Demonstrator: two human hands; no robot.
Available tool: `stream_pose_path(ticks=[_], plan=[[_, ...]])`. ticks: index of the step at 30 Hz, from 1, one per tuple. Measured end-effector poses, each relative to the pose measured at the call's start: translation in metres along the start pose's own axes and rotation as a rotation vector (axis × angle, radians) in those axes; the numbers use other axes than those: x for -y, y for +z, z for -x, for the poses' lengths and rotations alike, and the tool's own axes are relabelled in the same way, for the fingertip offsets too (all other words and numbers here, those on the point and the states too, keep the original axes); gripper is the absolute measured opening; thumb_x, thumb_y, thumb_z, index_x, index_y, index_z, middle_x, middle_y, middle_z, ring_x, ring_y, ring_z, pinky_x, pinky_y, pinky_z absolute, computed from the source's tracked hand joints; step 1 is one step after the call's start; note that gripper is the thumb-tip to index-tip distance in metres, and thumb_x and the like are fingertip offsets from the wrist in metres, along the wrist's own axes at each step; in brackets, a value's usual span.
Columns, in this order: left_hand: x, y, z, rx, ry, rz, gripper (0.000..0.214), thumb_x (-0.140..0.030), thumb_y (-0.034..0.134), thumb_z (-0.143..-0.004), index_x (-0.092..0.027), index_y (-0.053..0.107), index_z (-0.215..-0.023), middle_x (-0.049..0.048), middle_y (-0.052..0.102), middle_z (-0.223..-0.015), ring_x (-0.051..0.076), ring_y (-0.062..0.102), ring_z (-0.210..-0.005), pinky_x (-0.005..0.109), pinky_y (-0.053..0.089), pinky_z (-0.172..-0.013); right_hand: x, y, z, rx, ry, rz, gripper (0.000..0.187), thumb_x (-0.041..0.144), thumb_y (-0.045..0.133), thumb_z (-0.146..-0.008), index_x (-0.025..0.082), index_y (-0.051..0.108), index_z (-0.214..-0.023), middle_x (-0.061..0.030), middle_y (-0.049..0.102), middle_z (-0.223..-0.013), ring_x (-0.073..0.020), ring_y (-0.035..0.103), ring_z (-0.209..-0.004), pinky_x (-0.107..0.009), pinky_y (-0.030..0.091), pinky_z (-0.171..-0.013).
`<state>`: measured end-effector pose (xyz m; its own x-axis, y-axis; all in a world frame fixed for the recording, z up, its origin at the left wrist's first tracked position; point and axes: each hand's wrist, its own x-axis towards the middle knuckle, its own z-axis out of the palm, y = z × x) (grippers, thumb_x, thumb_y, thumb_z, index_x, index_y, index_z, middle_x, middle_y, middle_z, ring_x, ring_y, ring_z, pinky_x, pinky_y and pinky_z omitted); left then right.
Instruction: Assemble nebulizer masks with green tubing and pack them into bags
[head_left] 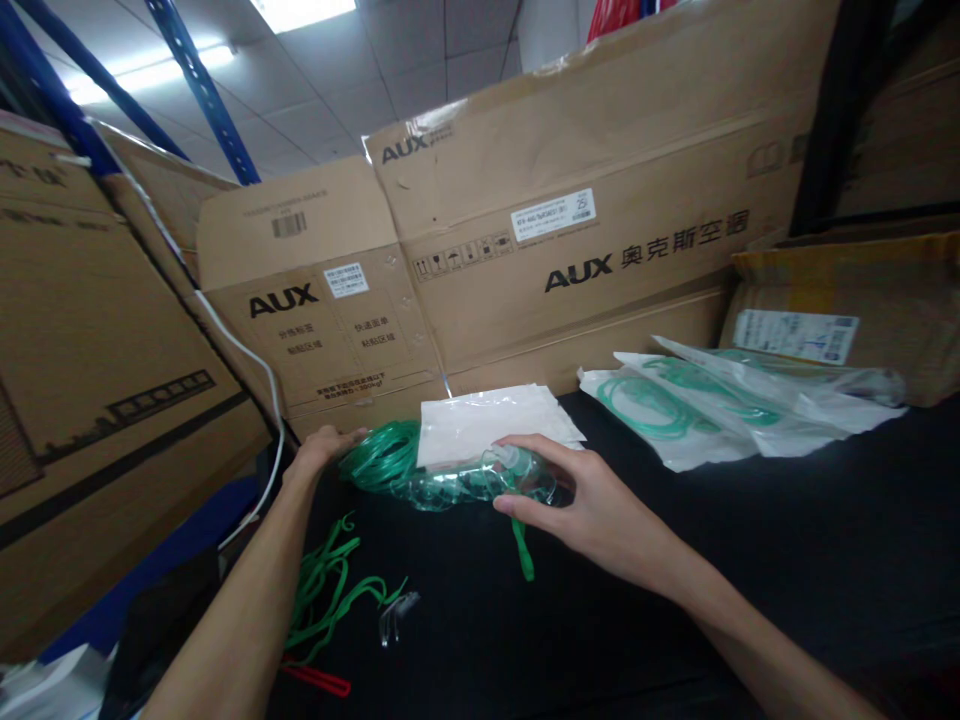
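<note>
My right hand (592, 505) is closed around a clear plastic mask (517, 483) with a green strap hanging below it. My left hand (322, 450) rests on a coil of green tubing (382, 455), its fingers curled on the coil's left end. Mask and coil lie together on the black table (787, 560). A stack of flat white empty bags (487, 420) lies just behind them. Nearer to me, loose green straps (322, 590) and a small clear connector (394, 615) lie on the table.
Several sealed bags holding green tubing (712, 400) are spread at the right rear. Large AUX cardboard boxes (570, 230) wall off the back and left. A white cable (247, 360) runs down the left boxes. A red strip (319, 680) lies near the front edge.
</note>
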<state>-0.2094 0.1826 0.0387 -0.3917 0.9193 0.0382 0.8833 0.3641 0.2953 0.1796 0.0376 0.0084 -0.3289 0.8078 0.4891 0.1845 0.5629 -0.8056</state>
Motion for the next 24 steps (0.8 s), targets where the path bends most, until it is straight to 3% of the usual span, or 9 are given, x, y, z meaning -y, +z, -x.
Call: stream_pose_path(ticks=[4, 8, 11, 14, 19, 22, 24], plan=[[-0.012, -0.008, 0.001, 0.061, 0.077, -0.069, 0.034, -0.042, 0.064, -0.097, -0.017, 0.066, -0.119, 0.0089, 0.067, -0.121, 0.026, 0.066, -0.109, 0.046, 0.056, -0.092, -0.001, 0.0, 0.0, 0.002, -0.008, 0.012, 0.041, 0.037, 0.078, -0.086, 0.026, 0.067, -0.123, 0.0035, 0.076, -0.108, -0.0166, 0.068, -0.097, -0.027, 0.048, -0.087], [-0.026, -0.001, 0.009, 0.164, 0.151, -0.054, 0.03, -0.041, 0.066, -0.096, -0.014, 0.069, -0.111, 0.0063, 0.071, -0.11, 0.024, 0.07, -0.099, 0.042, 0.058, -0.087, -0.001, 0.001, 0.0, 0.005, -0.005, 0.016, 0.04, 0.037, 0.078, -0.085, 0.026, 0.067, -0.123, 0.0031, 0.076, -0.107, -0.0173, 0.068, -0.096, -0.028, 0.048, -0.086], [-0.03, -0.004, 0.016, 0.123, 0.138, -0.01, 0.028, -0.039, 0.066, -0.096, -0.014, 0.069, -0.109, 0.0055, 0.071, -0.107, 0.022, 0.07, -0.092, 0.039, 0.059, -0.082, 0.0, 0.0, 0.0, 0.001, -0.002, -0.005, 0.04, 0.036, 0.078, -0.086, 0.025, 0.068, -0.122, 0.0028, 0.075, -0.109, -0.0172, 0.068, -0.098, -0.027, 0.048, -0.087], [-0.024, -0.025, 0.024, -0.085, 0.063, 0.059, 0.03, -0.04, 0.063, -0.099, -0.014, 0.067, -0.113, 0.0069, 0.07, -0.11, 0.021, 0.07, -0.094, 0.041, 0.059, -0.083, 0.001, 0.0, -0.001, 0.004, -0.005, -0.014, 0.039, 0.036, 0.078, -0.086, 0.025, 0.068, -0.122, 0.003, 0.075, -0.108, -0.0165, 0.068, -0.097, -0.026, 0.048, -0.086], [-0.02, -0.076, 0.048, -0.598, -0.046, 0.191, 0.035, -0.045, 0.058, -0.1, -0.015, 0.067, -0.116, 0.0088, 0.069, -0.113, 0.025, 0.066, -0.106, 0.048, 0.052, -0.095, 0.0, 0.001, 0.0, 0.008, -0.011, -0.002, 0.04, 0.037, 0.079, -0.086, 0.025, 0.067, -0.123, 0.003, 0.075, -0.108, -0.0168, 0.068, -0.097, -0.027, 0.047, -0.088], [-0.033, -0.098, 0.072, -0.815, 0.003, 0.293, 0.034, -0.042, 0.054, -0.101, -0.015, 0.07, -0.113, 0.0044, 0.068, -0.094, 0.025, 0.062, -0.104, 0.042, 0.047, -0.097, 0.0, 0.001, 0.0, -0.001, 0.0, -0.015, 0.04, 0.037, 0.078, -0.086, 0.025, 0.067, -0.123, 0.0017, 0.075, -0.107, -0.0178, 0.068, -0.096, -0.029, 0.049, -0.086], [-0.047, -0.109, 0.092, -0.892, 0.078, 0.375, 0.033, -0.042, 0.053, -0.1, -0.018, 0.07, -0.115, -0.0003, 0.061, -0.079, 0.022, 0.06, -0.094, 0.035, 0.047, -0.091, 0.001, 0.0, 0.0, -0.01, 0.016, -0.079, 0.041, 0.036, 0.078, -0.085, 0.024, 0.067, -0.123, 0.0, 0.074, -0.106, -0.0183, 0.068, -0.094, -0.029, 0.051, -0.084]])
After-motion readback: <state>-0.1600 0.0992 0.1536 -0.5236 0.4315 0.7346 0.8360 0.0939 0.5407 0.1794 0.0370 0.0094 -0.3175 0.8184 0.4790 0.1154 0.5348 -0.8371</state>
